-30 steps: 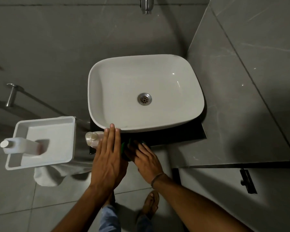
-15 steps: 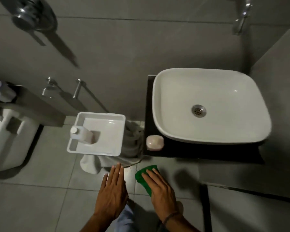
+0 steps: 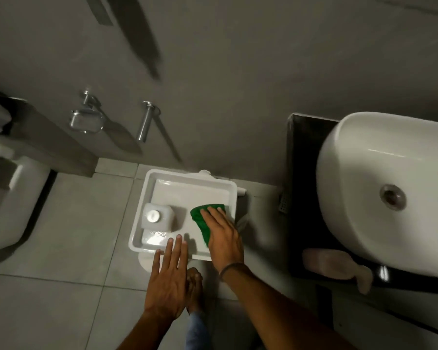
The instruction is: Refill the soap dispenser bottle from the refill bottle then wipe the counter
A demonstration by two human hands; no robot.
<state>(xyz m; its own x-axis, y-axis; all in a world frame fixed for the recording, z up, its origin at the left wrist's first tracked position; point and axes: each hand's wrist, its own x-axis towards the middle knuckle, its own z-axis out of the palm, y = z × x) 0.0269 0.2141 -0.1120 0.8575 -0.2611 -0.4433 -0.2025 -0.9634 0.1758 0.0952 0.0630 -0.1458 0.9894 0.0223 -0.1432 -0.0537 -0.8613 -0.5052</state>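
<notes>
My right hand [image 3: 221, 232] lies flat on a green cloth [image 3: 202, 218], pressing it onto the floor of a white tray [image 3: 187, 180]. A white refill bottle [image 3: 157, 216] with a silvery cap stands in the tray's left half. My left hand [image 3: 168, 276] hovers flat, fingers apart, over the tray's near rim, holding nothing. The pale pink soap dispenser bottle [image 3: 336, 265] lies on the dark counter [image 3: 302, 178] at the right, beside the white basin [image 3: 359, 173].
A toilet [image 3: 3, 193] stands at the far left. Metal wall fittings [image 3: 144, 122] stick out above the tray. Grey floor tiles [image 3: 61, 248] lie around it. My foot [image 3: 194, 286] shows below my hands.
The view swung left from the basin to the tray. My right hand carried the green cloth from the counter edge onto the tray. My left hand followed to the tray's near rim.
</notes>
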